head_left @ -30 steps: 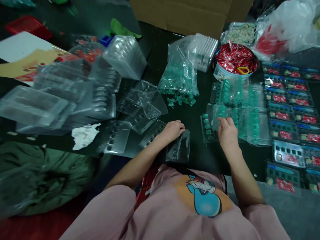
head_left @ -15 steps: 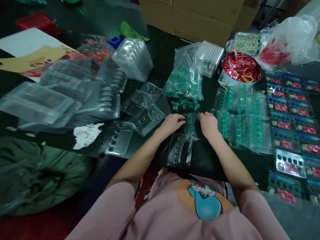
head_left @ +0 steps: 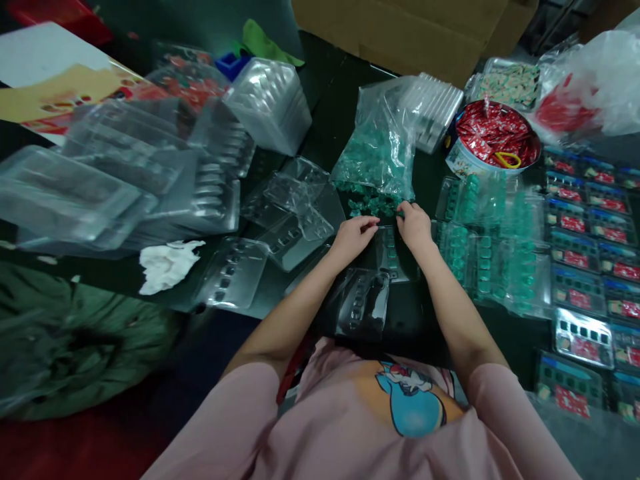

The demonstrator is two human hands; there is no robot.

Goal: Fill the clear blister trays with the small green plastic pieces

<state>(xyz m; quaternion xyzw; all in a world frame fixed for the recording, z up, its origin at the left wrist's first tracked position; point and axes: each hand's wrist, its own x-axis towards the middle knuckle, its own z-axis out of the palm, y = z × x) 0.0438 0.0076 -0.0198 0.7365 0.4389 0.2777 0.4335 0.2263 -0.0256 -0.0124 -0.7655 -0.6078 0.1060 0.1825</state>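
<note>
- Roughly, reading the clock from the tray with green pieces (head_left: 401, 259) between the two hands, a heap of clear trays (head_left: 150, 193) lies at nine o'clock.
- A white tissue (head_left: 167, 267) sits at nine too, near that heap.
- Loose clear trays (head_left: 295, 213) overlap at ten.
- The left hand (head_left: 351, 240) is between nine and ten; thumb and forefinger come close together, but whether this grip pinches anything I cannot tell.
- One clear tray (head_left: 363, 303) lies at seven on the dark surface (head_left: 413, 313).
- A plastic bag (head_left: 375, 147) is at twelve, loose green pieces (head_left: 370, 202) at its mouth.
- The right hand (head_left: 416, 230), between one and two, has its fingertips at those pieces; whether its grip pinches one, I cannot tell.
- Green-filled trays (head_left: 497, 267) stand at three.
</note>
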